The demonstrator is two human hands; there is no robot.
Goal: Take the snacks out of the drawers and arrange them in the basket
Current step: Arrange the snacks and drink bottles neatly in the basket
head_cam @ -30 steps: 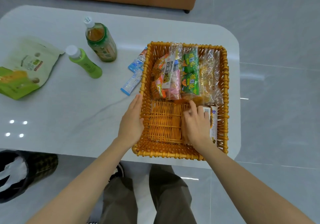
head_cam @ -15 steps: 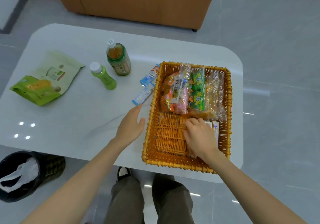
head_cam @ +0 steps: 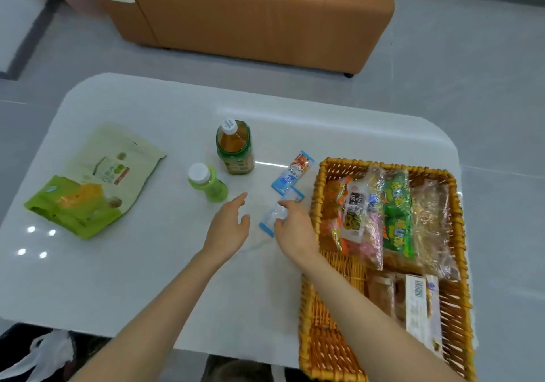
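Beside basket (head_cam: 316, 196) — right hand (head_cam: 295, 229) on sachet (head_cam: 272, 217)

Grey tiled floor (head_cam: 472, 57), orange sofa (head_cam: 265, 13), glossy white table (head_cam: 118, 278)

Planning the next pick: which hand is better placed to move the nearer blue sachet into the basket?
Right hand: its fingers curl onto the sachet, and the basket lies on its side. Left hand hovers open.

White table (head_cam: 147, 278): green pouch (head_cam: 91, 184) left; tea bottle (head_cam: 235, 148), small green bottle (head_cam: 208, 182), blue sachets (head_cam: 292, 172) centre; wicker basket (head_cam: 317, 193) right.
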